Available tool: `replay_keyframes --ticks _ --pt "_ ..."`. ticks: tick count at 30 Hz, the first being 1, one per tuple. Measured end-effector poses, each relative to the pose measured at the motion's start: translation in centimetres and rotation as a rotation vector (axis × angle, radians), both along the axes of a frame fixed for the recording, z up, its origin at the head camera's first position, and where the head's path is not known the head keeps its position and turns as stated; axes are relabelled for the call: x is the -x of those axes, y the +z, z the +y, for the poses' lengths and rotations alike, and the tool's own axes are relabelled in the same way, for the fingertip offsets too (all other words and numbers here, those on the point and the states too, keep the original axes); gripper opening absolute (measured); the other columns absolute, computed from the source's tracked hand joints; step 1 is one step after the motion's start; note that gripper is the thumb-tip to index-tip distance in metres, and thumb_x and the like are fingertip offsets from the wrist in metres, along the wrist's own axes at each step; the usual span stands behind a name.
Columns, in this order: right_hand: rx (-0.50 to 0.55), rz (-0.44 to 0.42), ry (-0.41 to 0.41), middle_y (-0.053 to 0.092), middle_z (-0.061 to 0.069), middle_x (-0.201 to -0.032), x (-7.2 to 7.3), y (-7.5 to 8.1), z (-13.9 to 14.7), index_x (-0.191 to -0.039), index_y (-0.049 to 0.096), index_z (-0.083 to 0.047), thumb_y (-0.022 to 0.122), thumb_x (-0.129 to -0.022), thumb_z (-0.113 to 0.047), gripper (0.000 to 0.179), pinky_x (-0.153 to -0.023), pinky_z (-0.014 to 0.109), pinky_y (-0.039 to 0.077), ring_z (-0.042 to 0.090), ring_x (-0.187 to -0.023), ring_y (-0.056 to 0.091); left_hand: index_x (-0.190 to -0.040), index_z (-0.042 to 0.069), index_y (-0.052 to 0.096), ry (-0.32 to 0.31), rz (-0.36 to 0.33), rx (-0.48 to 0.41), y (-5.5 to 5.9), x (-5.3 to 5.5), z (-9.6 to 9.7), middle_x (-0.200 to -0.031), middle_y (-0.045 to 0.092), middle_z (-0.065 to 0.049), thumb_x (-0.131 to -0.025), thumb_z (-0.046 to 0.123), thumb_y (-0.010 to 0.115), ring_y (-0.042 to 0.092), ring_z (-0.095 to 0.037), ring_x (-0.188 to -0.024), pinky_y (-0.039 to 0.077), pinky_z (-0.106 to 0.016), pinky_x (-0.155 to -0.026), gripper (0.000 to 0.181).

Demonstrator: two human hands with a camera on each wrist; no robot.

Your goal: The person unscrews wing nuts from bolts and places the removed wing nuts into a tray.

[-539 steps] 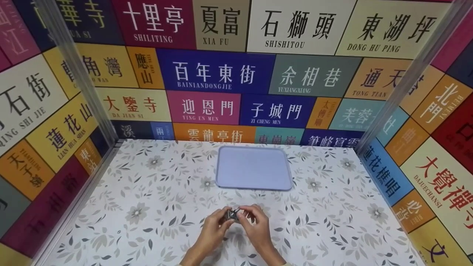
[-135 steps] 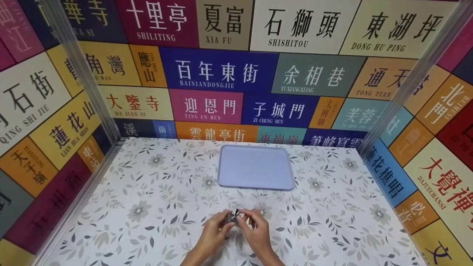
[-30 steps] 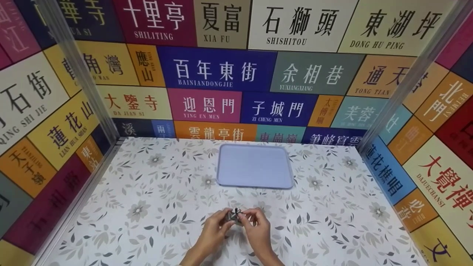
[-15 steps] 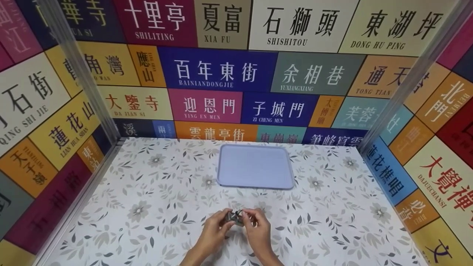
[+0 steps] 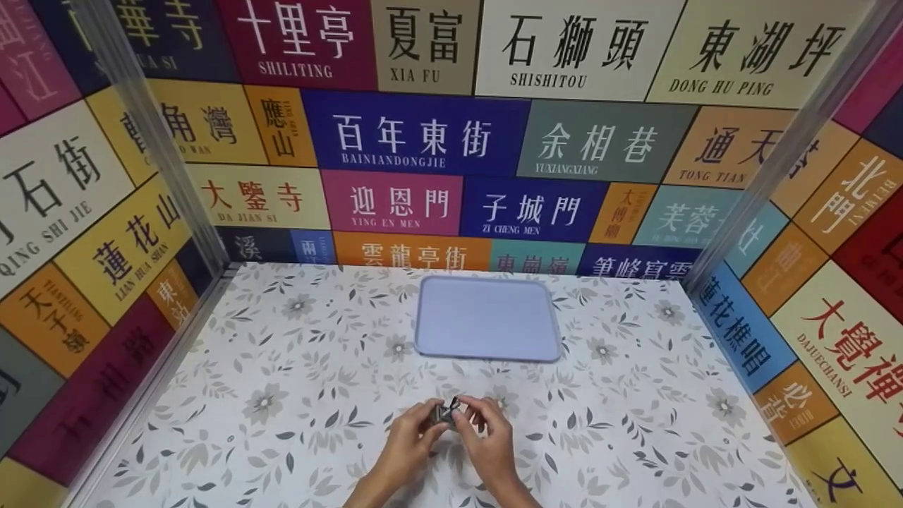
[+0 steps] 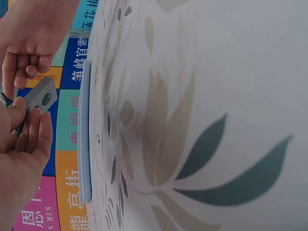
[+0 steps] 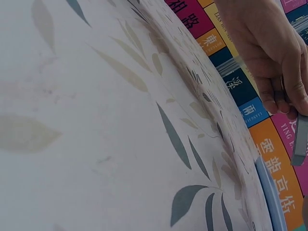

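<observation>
Close above the table, my left hand (image 5: 406, 439) grips a small grey metal block (image 5: 441, 415) between thumb and fingers. Two round holes show in the face of the block (image 6: 42, 96) in the left wrist view. A thin dark piece (image 5: 453, 403) sticks up at its top. The thumb and forefinger of my right hand (image 5: 489, 436) pinch at this dark piece; its exact form is too small to tell. The right wrist view has my left hand (image 7: 275, 57) with one end of the block (image 7: 300, 144); my right hand is almost wholly out of it.
A pale lilac tray (image 5: 487, 317) lies flat on the table beyond my hands. White cloth with grey leaves and flowers covers the table (image 5: 282, 451). Panels with large Chinese characters (image 5: 416, 134) stand as walls at the back and both sides, with clear corner strips.
Both hands stay in the same place throughout. The right thumb and forefinger have shifted slightly at the block, and the dark piece now points differently than half a second ago. The tray has not moved.
</observation>
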State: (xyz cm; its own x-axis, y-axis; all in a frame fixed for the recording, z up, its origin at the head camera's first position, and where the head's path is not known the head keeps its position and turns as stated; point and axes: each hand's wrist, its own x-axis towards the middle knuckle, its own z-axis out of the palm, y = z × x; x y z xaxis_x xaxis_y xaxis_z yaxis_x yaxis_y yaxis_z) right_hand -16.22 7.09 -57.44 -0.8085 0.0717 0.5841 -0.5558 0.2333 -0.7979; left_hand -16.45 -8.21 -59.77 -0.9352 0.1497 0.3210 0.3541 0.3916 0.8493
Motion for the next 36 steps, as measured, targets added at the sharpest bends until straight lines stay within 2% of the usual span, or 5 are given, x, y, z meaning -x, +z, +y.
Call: replay_keyframes --ticks 5,13,20,27,36 --pt "-0.02 0.029 0.014 0.058 0.01 -0.074 0.11 0.06 -0.04 -0.1 0.072 0.004 0.074 -0.08 0.011 0.021 -0.05 0.038 0.042 0.022 -0.064 0.048 -0.123 -0.003 0.065 0.001 -0.012 0.003 -0.01 -0.05 0.02 -0.088 0.066 -0.005 -0.093 0.018 0.069 0.055 0.002 -0.075 0.055 -0.019 -0.066 0.037" --pt "-0.026 0.085 0.031 0.056 0.013 -0.072 0.13 0.25 0.15 -0.099 0.071 0.006 0.071 -0.078 0.018 0.024 -0.049 0.038 0.041 0.021 -0.063 0.047 -0.123 -0.003 0.065 0.002 -0.007 -0.005 -0.07 -0.13 0.12 -0.092 0.068 -0.008 -0.093 0.017 0.069 0.059 0.0 -0.077 0.057 -0.019 -0.068 0.036" --pt "-0.028 0.046 -0.015 0.057 0.013 -0.074 0.29 -0.07 0.32 -0.098 0.07 0.005 0.07 -0.079 0.018 0.023 -0.052 0.029 0.043 0.021 -0.062 0.049 -0.124 -0.001 0.065 0.006 -0.041 0.005 0.11 -0.15 0.02 -0.094 0.067 -0.006 -0.093 0.019 0.069 0.057 0.0 -0.078 0.056 -0.019 -0.069 0.037" --pt "-0.028 0.007 -0.052 0.06 0.011 -0.075 0.4 -0.05 0.34 -0.096 0.07 0.005 0.07 -0.081 0.016 0.019 -0.053 0.032 0.044 0.02 -0.063 0.051 -0.124 0.001 0.065 -0.008 -0.052 0.006 0.06 -0.22 -0.19 -0.088 0.064 -0.002 -0.095 0.022 0.067 0.053 0.002 -0.074 0.053 -0.019 -0.066 0.037" --pt "-0.007 -0.018 -0.093 0.061 0.009 -0.076 0.55 -0.33 0.18 -0.091 0.07 0.001 0.073 -0.08 0.014 0.017 -0.055 0.024 0.044 0.019 -0.065 0.052 -0.121 0.002 0.066 0.001 -0.019 0.003 0.12 -0.22 -0.12 -0.086 0.064 -0.002 -0.094 0.019 0.068 0.053 0.002 -0.074 0.055 -0.019 -0.067 0.032"
